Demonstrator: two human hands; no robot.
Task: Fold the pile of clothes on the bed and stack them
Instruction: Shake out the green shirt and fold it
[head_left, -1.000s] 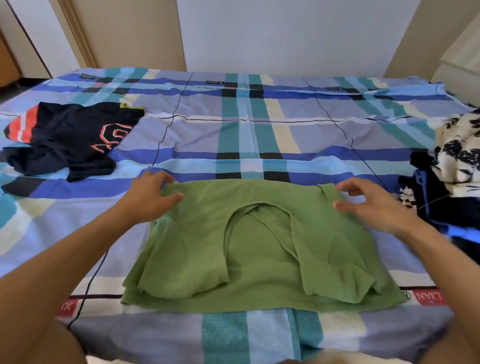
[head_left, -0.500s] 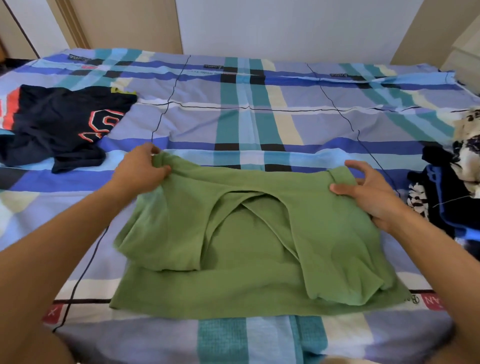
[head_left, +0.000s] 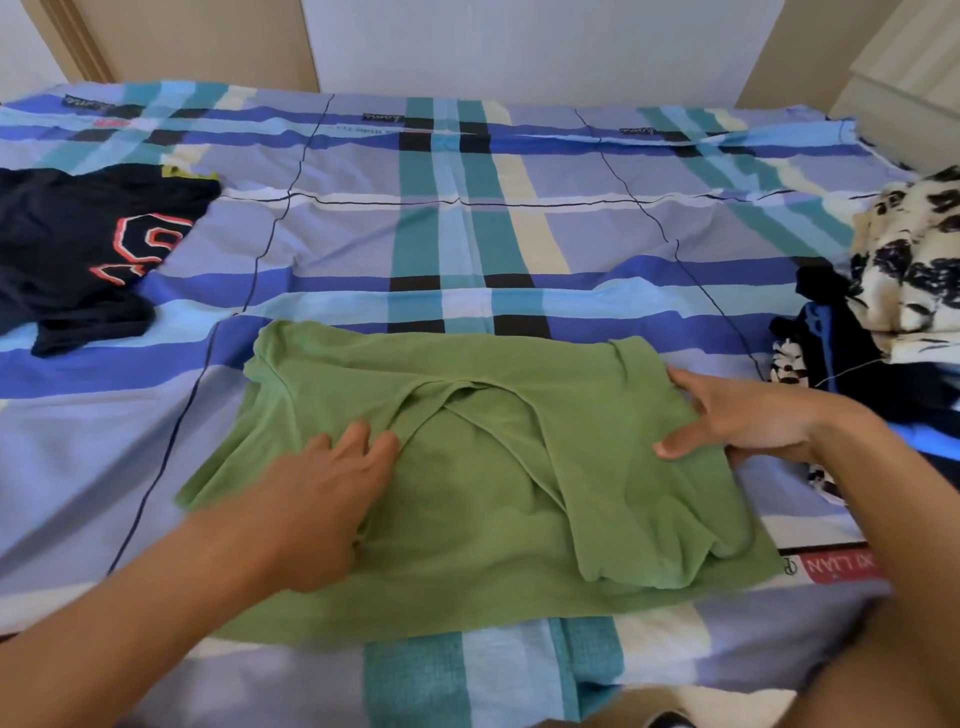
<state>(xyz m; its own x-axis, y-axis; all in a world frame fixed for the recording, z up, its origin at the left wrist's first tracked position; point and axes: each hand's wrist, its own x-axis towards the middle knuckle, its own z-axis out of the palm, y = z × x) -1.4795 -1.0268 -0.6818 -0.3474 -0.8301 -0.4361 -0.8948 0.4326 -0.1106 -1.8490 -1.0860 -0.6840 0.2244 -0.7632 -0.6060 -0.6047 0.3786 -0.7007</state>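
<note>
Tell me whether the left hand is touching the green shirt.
Touching. The head view shows the left hand lying palm-down on the green shirt, fingers spread on the cloth with no gap beneath them.

I am looking into a home bedroom: a bed (head_left: 467, 234) under a plaid sheet fills the view, with plain walls (head_left: 519, 47) behind. A dark shirt (head_left: 78, 249) and 1 heap of clothes (head_left: 893, 312) lie at its sides.

L hand (head_left: 317, 499) off far-left corner of green shirt (head_left: 467, 519) — now flat on folded left flap. R hand (head_left: 748, 421) slid along right edge toward bed's near edge — thumb on top.
</note>
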